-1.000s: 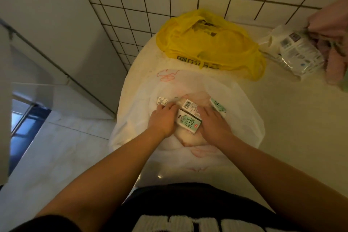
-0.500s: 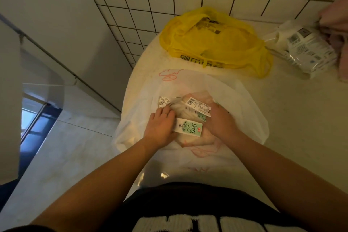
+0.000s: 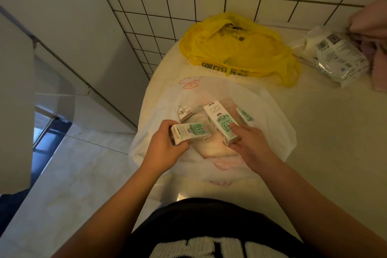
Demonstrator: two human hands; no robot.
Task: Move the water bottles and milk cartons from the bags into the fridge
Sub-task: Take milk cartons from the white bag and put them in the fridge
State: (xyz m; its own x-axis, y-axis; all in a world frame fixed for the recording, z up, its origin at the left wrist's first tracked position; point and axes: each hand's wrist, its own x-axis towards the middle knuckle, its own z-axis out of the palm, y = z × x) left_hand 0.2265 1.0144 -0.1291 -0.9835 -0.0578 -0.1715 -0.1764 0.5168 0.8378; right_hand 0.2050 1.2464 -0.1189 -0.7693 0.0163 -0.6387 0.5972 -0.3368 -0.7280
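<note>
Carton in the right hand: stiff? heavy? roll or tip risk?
Likely stiff: the carton shows flat faces and sharp edges in the grip of the right hand. Probably light, since it is held by one end. It is boxy, so unlikely to roll, but narrow, so it may tip if stood upright.

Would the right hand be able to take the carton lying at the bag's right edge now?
Probably not yet: the right hand is full, gripping a milk carton; the loose carton lies uncovered just beyond it.
</note>
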